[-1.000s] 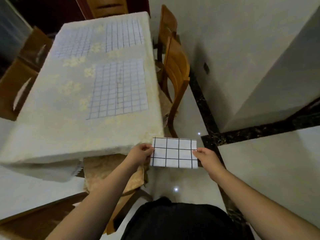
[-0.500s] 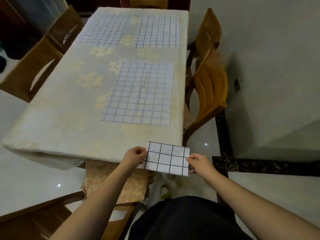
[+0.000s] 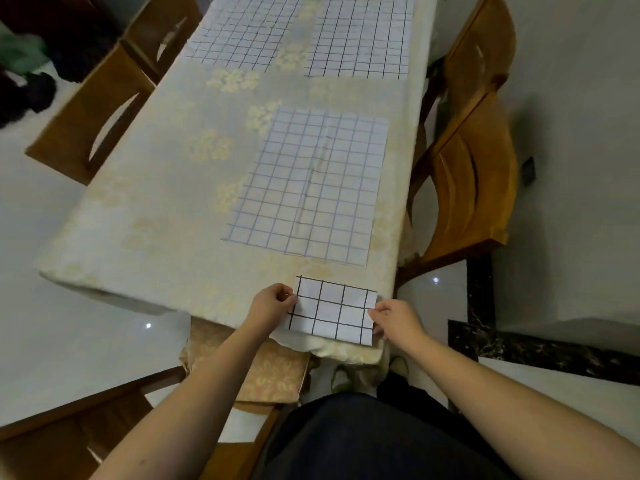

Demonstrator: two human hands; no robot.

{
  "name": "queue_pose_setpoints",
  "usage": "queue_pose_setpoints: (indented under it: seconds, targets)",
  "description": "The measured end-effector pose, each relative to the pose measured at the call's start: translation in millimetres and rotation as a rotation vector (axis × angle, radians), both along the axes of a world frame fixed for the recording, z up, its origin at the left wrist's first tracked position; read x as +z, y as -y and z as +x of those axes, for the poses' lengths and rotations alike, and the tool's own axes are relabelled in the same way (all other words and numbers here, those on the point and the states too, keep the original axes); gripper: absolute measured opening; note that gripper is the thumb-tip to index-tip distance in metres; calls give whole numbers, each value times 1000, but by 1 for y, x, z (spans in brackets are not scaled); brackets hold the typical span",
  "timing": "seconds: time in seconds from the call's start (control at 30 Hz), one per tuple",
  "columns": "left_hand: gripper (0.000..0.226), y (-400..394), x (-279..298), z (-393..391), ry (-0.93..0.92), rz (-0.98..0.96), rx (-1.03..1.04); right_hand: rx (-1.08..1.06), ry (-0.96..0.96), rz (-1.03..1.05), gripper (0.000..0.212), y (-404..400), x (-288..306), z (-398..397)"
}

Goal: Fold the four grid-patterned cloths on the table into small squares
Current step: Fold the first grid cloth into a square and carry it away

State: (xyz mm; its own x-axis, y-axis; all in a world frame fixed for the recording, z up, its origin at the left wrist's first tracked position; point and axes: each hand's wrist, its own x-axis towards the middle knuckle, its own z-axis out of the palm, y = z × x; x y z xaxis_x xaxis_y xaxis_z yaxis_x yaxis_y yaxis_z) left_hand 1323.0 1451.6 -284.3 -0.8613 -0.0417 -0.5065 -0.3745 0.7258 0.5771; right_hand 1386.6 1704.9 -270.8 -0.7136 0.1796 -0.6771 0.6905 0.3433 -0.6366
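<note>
Between both hands' fingers [image 3: 290, 296], folded cloth [image 3: 332, 311], table edge [image 3: 221, 315]

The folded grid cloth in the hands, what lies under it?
The folded grid cloth lies over the tablecloth at the table's near edge. The tablecloth beneath is covered.

On the desk [image 3: 145, 216] the folded cloth [image 3: 332, 311] lies at the near edge, toward 5 o'clock, between the hands: left hand [image 3: 272, 304] at its 9 o'clock, right hand [image 3: 396, 322] at its 3 o'clock. An open cloth [image 3: 308, 185] lies just beyond, at its 12 o'clock. Two more cloths sit at the far end: one [image 3: 239, 32] toward 11 o'clock, one [image 3: 360, 36] toward 1 o'clock. Chairs [image 3: 474, 168] stand at the desk's 3 o'clock.
</note>
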Motion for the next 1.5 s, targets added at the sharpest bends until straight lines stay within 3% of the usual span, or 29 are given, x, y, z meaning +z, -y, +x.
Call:
queue_pose_setpoints:
  seconds: [0.3,0.47,0.53,0.6,0.7,0.8,0.87,0.97,1.07,1.27,1.5]
  targets:
    - [19,4,3,-9,-84,-114,-1,143,-5,83,10,7,-1,-25]
    - [18,1,-2,-7,-122,-98,13,179,32,194,22,8,-5,-27]
    - [22,0,-4,-6,-148,-103,83,181,-24,327,35,7,-5,-27]
    - [24,1,-6,-5,-220,-147,123,145,-103,403,35,6,-1,-26]
    - [21,-1,-10,-2,-430,-252,-15,150,-231,380,26,9,4,-26]
    - [27,-13,-14,5,-570,-275,-290,301,-369,372,16,24,5,-29]
    - [36,-23,-20,12,-606,-277,-479,460,-471,438,28,37,-1,-30]
    - [53,-28,-31,24,-529,-349,-594,731,-452,590,58,56,-18,-28]
    - [61,-20,-41,32,-455,-412,-632,915,-406,684,63,58,-33,-21]
    - [67,-7,-47,22,-383,-481,-729,977,-311,701,73,37,-46,-22]
    - [76,9,-46,12,-307,-484,-612,920,-235,770,75,8,-48,-22]
